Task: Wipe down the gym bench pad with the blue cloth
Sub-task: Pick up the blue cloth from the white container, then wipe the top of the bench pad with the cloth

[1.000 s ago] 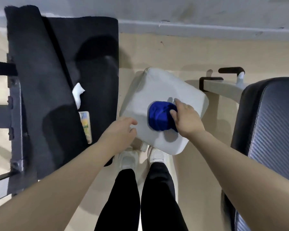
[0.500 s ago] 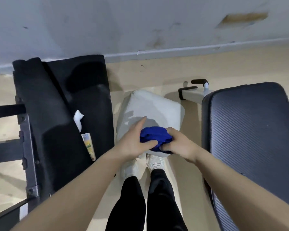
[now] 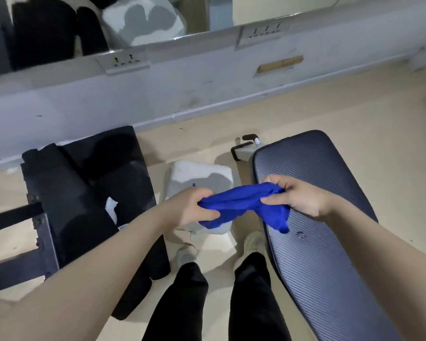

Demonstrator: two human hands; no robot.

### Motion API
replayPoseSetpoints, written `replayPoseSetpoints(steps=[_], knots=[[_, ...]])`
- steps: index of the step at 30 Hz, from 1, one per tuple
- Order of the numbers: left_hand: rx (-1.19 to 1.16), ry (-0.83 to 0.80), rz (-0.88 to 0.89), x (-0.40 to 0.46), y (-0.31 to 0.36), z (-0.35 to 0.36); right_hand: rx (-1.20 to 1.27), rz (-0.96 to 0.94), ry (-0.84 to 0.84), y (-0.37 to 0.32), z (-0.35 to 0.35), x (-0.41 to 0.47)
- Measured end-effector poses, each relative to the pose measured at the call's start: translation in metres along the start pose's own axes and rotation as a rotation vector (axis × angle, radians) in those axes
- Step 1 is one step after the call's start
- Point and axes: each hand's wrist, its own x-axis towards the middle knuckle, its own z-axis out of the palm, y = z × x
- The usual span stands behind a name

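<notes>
Blue cloth (image 3: 241, 205) stretched between both hands, above the left edge of the ribbed bench pad (image 3: 330, 217). Left hand (image 3: 192, 210) and right hand (image 3: 303, 195) fingers pinched closed on its ends.

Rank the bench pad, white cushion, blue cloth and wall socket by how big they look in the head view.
1. bench pad
2. white cushion, partly hidden
3. blue cloth, bunched and nearer the camera, so close to the cushion
4. wall socket

cloth (image 3: 241, 205) between hands | bench pad (image 3: 330, 217) right — cushion (image 3: 199, 173) perhaps behind
</notes>
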Motion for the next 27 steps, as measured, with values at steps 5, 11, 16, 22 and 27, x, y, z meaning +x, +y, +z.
replayPoseSetpoints(steps=[5, 11, 16, 22, 27], knots=[[0.005, 0.039, -0.049, 0.029, 0.007, 0.012, 0.151, -0.034, 0.15, 0.019, -0.033, -0.006], [-0.952, 0.199, -0.157, 0.065, 0.041, 0.06, 0.257, -0.279, 0.26, 0.029, -0.051, -0.011], [-1.339, 0.156, -0.147, 0.08, 0.095, 0.085, -0.415, -0.39, -0.081, 0.031, -0.051, -0.042], [-1.138, 0.233, -0.132, 0.107, 0.122, 0.107, -0.268, -0.318, 0.517, 0.044, -0.113, -0.035], [-1.217, 0.106, -0.041, 0.138, 0.144, 0.118, 0.546, -0.073, 0.104, 0.063, -0.123, -0.015]])
